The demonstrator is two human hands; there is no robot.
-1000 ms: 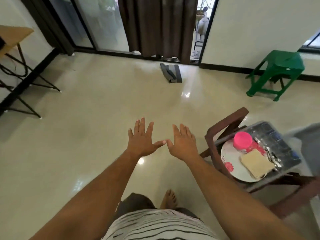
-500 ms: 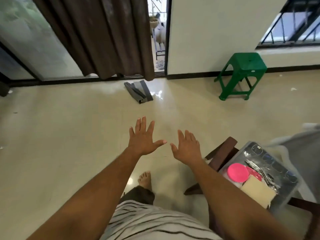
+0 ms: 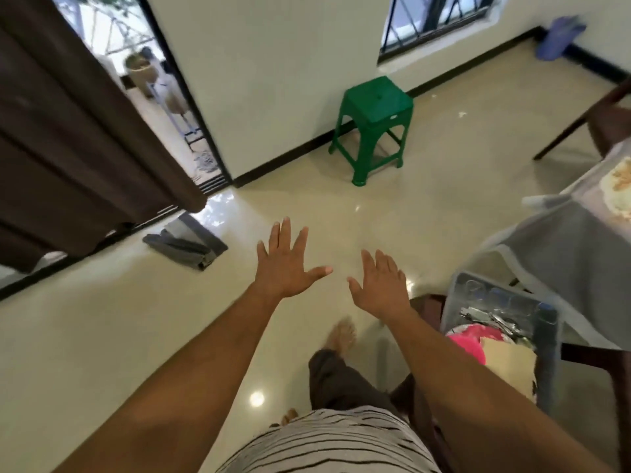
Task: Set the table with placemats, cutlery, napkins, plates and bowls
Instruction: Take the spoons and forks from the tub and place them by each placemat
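Note:
My left hand (image 3: 285,264) and my right hand (image 3: 380,285) are stretched out in front of me above the floor, fingers spread, holding nothing. To my lower right a brown chair (image 3: 426,307) carries a clear placemat (image 3: 485,291), shiny cutlery (image 3: 491,317), a pink bowl (image 3: 467,341) and a beige napkin (image 3: 505,361). The table (image 3: 573,254) with its grey cloth reaches in from the right edge, with a patterned mat (image 3: 618,189) on top. My right hand hovers just left of the chair.
A green plastic stool (image 3: 374,114) stands by the wall ahead. A folded grey mat (image 3: 186,245) lies near the brown curtain (image 3: 68,141) and open doorway at left. Another chair leg (image 3: 580,121) shows at upper right. Glossy cream floor lies around my bare feet.
My view has swung to the right: the stool and curtain shifted left, the table came into view. Both hands stay spread in front of me, drifting slightly apart.

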